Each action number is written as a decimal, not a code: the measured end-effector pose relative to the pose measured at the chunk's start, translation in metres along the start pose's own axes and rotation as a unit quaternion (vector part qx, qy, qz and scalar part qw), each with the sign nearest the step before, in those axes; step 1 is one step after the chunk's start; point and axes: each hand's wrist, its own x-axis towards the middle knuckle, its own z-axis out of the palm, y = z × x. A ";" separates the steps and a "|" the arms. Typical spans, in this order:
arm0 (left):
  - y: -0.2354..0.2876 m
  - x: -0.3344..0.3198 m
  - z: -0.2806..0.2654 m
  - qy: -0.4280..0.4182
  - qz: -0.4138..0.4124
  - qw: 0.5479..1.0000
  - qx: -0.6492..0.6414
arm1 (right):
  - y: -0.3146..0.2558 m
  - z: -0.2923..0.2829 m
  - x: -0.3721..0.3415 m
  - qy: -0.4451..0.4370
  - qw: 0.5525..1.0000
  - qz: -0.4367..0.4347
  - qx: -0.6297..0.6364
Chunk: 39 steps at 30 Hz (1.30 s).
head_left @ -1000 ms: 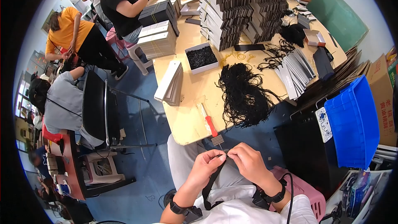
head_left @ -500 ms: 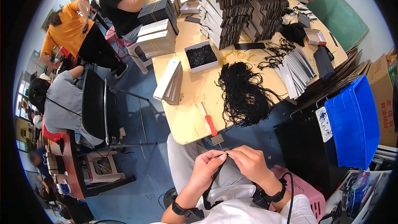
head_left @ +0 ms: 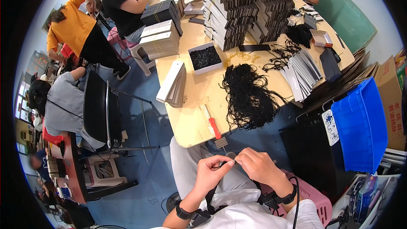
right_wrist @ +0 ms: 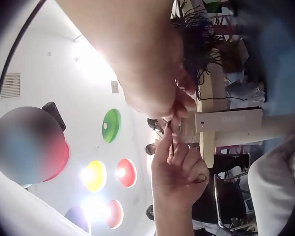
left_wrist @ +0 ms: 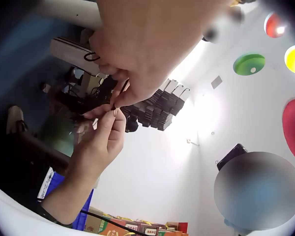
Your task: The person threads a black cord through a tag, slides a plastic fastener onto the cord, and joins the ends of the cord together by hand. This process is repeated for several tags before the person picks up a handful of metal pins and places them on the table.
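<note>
My left hand [head_left: 212, 174] pinches a thin black cord [left_wrist: 92, 57] between thumb and forefinger, above the lap. A loop of the cord [right_wrist: 200, 179] shows by that hand's curled fingers in the right wrist view. Fingertips of my right hand [head_left: 258, 167] pinch the cord's end close beside the left fingertips. A tiny light-coloured piece [left_wrist: 115, 112] shows at the right fingertips in the left wrist view; what it is I cannot tell. The heap of black cords [head_left: 250, 97] lies on the table beyond the hands.
On the table [head_left: 195, 127] are a red-handled tool [head_left: 214, 128], a box of small black pieces [head_left: 205, 58], upright grey-white cards [head_left: 173, 84] and tall card stacks [head_left: 231, 12]. A blue crate [head_left: 360, 125] stands right. Several people are around, one in orange [head_left: 74, 27].
The hanging black strip below my hands shows less now, and a small cord loop shows at my left fingers. Both hands stay close together. The person in orange has shifted posture.
</note>
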 end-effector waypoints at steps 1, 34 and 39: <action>0.000 0.000 0.000 -0.012 -0.018 0.999 -0.040 | -0.001 0.000 -0.001 0.000 1.000 0.000 0.000; -0.011 -0.011 -0.038 -0.084 0.152 0.961 0.215 | -0.023 -0.022 -0.008 0.012 0.960 0.134 0.246; -0.029 -0.008 -0.045 0.046 0.158 0.980 0.114 | -0.015 -0.012 -0.019 0.055 0.912 0.255 0.317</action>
